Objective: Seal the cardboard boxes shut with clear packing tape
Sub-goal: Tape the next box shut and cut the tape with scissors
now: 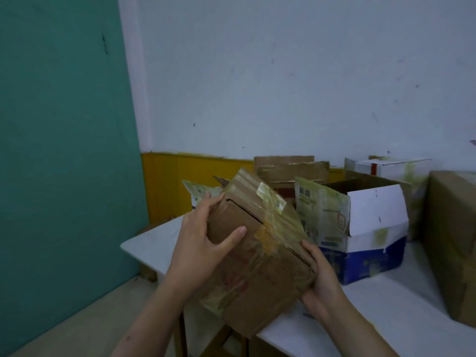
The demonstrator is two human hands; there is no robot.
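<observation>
While held clear of the white table (144,247), tilted brown box (257,256) between both hands, long axis running from near-low to far-high. Left hand (203,243): fingers spread over the far-left face, thumb pressed on the flap, gripping. Flap seam (244,211) gaping as a dark slit just beside the left fingertips; old yellowed tape across it. Right hand (319,274): cupped round the near-right lower edge, bearing the weight. Seam nearer the left hand. Further right, open white-and-blue box (365,228) standing on the table. No tape roll in view.
</observation>
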